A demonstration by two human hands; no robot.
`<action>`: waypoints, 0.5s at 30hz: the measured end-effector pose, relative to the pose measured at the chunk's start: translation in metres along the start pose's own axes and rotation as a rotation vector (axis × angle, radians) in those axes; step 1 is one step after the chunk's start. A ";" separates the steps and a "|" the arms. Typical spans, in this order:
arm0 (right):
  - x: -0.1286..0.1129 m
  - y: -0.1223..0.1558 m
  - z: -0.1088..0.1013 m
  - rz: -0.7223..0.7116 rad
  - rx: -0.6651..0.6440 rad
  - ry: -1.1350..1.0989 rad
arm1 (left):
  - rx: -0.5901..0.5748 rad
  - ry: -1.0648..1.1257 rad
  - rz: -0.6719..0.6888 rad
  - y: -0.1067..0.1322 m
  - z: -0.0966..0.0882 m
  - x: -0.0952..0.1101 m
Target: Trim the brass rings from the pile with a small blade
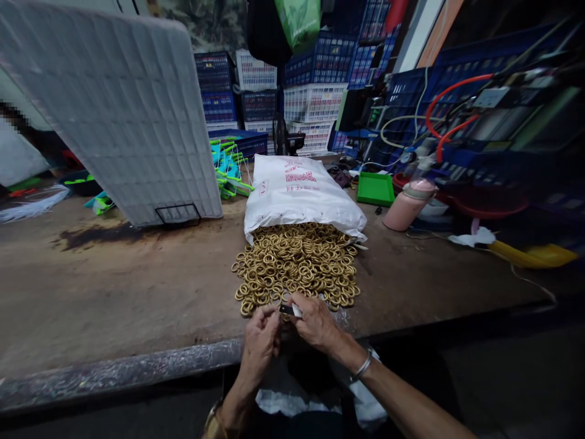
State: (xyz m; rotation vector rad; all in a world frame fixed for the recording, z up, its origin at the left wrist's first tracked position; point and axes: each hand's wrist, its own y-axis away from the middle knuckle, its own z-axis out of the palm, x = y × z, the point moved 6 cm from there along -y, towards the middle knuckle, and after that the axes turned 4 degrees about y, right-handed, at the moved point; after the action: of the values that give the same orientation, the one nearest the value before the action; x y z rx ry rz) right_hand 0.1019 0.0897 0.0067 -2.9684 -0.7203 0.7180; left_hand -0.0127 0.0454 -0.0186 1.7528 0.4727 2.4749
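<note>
A heap of brass-coloured rings (297,262) spills onto the table from the mouth of a white woven sack (304,189) with red print. My right hand (317,323), at the heap's near edge, is closed around a small blade-like tool (289,310) with a dark flat end and a pale part. That dark end points left, touching or almost touching my left fingertips. My left hand (262,335) is closed in a pinch just over the table's front edge. What its fingers hold, if anything, is too small and covered to make out.
A tall pale ribbed panel (137,116) on a wire stand rises at left. Beyond the sack are green-and-blue plastic pieces (228,167) and stacked crates (315,102). At right stand a green tray (375,188), a pink bottle (409,206) and a machine with red hoses (491,100).
</note>
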 end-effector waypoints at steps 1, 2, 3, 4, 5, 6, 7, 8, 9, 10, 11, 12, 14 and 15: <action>-0.001 0.001 -0.001 -0.005 0.007 -0.043 | -0.017 -0.031 0.002 -0.001 0.001 0.001; -0.002 0.002 -0.002 0.002 0.018 -0.092 | -0.031 -0.049 0.008 -0.002 0.003 0.001; -0.002 0.003 -0.004 0.021 0.033 -0.147 | -0.037 -0.058 0.019 -0.002 0.003 0.002; -0.002 0.003 -0.004 0.046 0.046 -0.213 | -0.033 -0.063 0.033 -0.002 0.004 0.003; -0.002 0.003 -0.005 0.074 0.053 -0.295 | -0.022 -0.067 0.050 -0.002 0.004 0.005; -0.002 0.003 -0.004 0.102 0.049 -0.388 | -0.011 -0.072 0.071 -0.002 0.004 0.006; -0.002 0.004 -0.002 0.128 0.033 -0.486 | -0.007 -0.079 0.098 -0.002 0.005 0.008; -0.002 0.004 0.001 0.150 0.008 -0.580 | -0.008 -0.091 0.131 -0.001 0.007 0.010; -0.002 0.005 0.004 0.171 -0.022 -0.664 | -0.013 -0.105 0.164 0.000 0.009 0.012; -0.002 0.005 0.008 0.195 -0.052 -0.732 | -0.025 -0.118 0.193 0.000 0.011 0.013; -0.001 0.006 0.012 0.224 -0.079 -0.783 | -0.039 -0.127 0.210 0.001 0.013 0.014; 0.000 0.006 0.015 0.250 -0.099 -0.822 | -0.052 -0.130 0.210 0.002 0.014 0.014; 0.002 0.006 0.019 0.287 -0.110 -0.870 | -0.075 -0.120 0.151 0.002 0.016 0.010; 0.004 0.005 0.019 0.296 -0.100 -0.876 | -0.083 -0.107 0.105 0.002 0.016 0.007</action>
State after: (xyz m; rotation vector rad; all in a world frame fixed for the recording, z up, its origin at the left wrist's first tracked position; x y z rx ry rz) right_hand 0.0986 0.0844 -0.0128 -2.7708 -0.2906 2.1023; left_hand -0.0003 0.0485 -0.0070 1.9117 0.2715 2.4130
